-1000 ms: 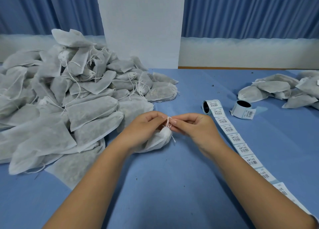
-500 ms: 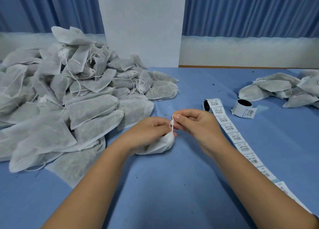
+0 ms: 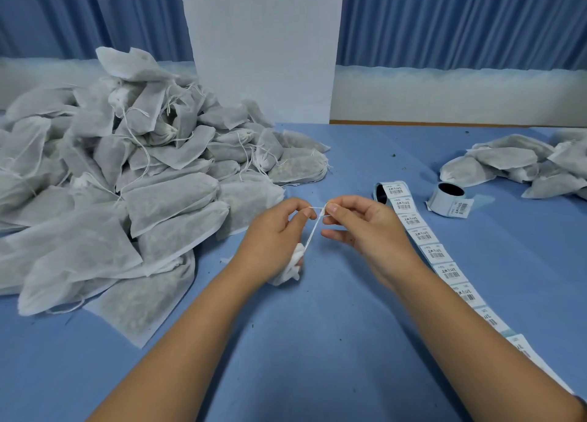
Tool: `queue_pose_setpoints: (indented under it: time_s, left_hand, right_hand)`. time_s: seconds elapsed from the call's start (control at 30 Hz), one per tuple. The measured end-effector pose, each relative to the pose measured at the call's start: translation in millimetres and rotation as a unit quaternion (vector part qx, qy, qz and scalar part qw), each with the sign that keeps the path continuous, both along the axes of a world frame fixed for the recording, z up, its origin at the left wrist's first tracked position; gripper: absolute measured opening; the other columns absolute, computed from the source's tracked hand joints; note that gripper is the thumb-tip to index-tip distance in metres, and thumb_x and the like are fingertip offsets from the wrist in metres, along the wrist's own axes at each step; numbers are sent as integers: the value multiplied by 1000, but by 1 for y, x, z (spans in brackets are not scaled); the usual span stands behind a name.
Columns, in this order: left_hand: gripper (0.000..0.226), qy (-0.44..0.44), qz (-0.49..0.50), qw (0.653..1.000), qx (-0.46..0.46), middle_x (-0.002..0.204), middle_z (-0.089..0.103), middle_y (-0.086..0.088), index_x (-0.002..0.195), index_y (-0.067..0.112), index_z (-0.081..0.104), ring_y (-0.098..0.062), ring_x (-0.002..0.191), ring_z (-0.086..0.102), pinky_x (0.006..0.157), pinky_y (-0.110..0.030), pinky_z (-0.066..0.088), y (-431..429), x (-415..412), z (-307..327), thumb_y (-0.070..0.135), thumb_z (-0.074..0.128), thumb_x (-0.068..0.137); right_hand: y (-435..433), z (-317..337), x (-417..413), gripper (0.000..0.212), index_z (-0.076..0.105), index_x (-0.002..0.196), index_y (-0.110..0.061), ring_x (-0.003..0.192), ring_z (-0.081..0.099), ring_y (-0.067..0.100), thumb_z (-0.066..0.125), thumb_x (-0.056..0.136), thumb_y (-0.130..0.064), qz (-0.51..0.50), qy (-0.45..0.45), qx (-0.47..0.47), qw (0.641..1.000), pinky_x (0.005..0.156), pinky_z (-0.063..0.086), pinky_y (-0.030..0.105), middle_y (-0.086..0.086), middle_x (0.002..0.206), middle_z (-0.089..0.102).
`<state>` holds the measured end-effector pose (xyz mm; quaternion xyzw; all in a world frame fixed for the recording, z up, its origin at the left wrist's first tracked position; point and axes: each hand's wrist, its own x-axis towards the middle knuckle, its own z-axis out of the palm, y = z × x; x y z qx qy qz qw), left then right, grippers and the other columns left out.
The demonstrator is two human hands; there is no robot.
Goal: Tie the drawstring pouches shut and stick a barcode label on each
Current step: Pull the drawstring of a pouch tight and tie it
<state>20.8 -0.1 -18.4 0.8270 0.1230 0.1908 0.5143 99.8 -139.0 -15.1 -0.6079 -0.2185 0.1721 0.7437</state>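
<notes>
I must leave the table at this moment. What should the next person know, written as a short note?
Left hand: grips the pouch and pinches its drawstring.
Right hand: pinches the same drawstring, pulled taut between the hands.
Label strip lies unrolled on the table right of the right hand; big pile at left, small pile at far right.
Done: pouch neck gathered. Left: finish the knot, stick a label on it, then probably the big pile.
</notes>
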Motion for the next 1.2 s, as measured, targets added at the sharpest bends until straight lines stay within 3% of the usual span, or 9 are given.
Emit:
queue_pose_setpoints:
  time_s: [0.17,0.3,0.7,0.8,0.87,0.93,1.0,1.1,1.2]
  left_hand:
    - [18,1,16,996,86,41,45,9,92,31,66,-15,44,46,53,-33,38,1,2,-6,30,51,100]
    - [17,6,5,988,157,47,50,18,95,31,69,-6,47,45,51,-22,32,-5,3,-10,33,53,100]
    - [27,-22,-28,965,260,52,42,4,89,12,70,-15,57,42,66,-43,45,-11,5,-5,25,50,101]
    - [22,-15,-19,969,248,49,45,6,95,23,70,-11,52,44,60,-37,42,-10,7,-4,27,50,102]
    - [21,13,-26,974,223,50,49,9,104,29,66,-7,54,47,63,-34,40,-9,7,-3,31,45,103]
    - [21,40,-63,986,151,63,60,11,111,31,62,-6,67,56,74,-29,45,-3,4,-1,38,44,103]
    - [24,69,-116,988,79,81,69,18,118,38,58,5,85,61,82,-14,44,8,-2,3,47,56,96]
    - [50,139,-161,963,167,108,64,26,121,40,59,13,103,56,87,-5,40,27,-11,4,47,80,77]
    - [24,120,-99,966,205,94,65,15,102,27,68,-2,84,58,73,-11,41,33,-10,1,36,77,82]
  right_hand:
    - [1,-1,2,8,66,91,-11,74,66,1,59,95,-12,-39,7,-32,999,65,55,20,0,84,67]
    - [4,-3,2,14,60,88,-10,66,63,-2,51,99,-11,-68,22,-29,997,61,55,18,1,80,61]
    - [11,-7,0,12,56,97,-8,69,60,1,45,101,-10,-148,-23,-49,988,58,52,16,6,87,57]
    - [8,-6,1,14,56,97,-7,80,63,10,44,102,-12,-132,-20,-51,990,57,51,17,10,91,60]
    - [7,-5,3,15,58,98,-7,72,63,2,45,102,-13,-119,-13,-43,992,56,50,16,6,90,60]
    - [6,-2,5,15,59,97,-8,65,61,-3,46,102,-14,-121,7,-27,992,55,50,16,2,88,60]
    - [4,1,8,16,59,92,-12,63,60,-1,46,102,-14,-129,30,-4,991,55,50,17,-1,85,60]
    - [-1,7,11,21,59,85,-14,60,59,1,46,102,-13,-142,50,34,988,56,50,17,-2,78,59]
    - [-3,10,12,21,59,84,-10,59,58,2,46,101,-10,-148,45,60,986,58,51,17,0,78,58]
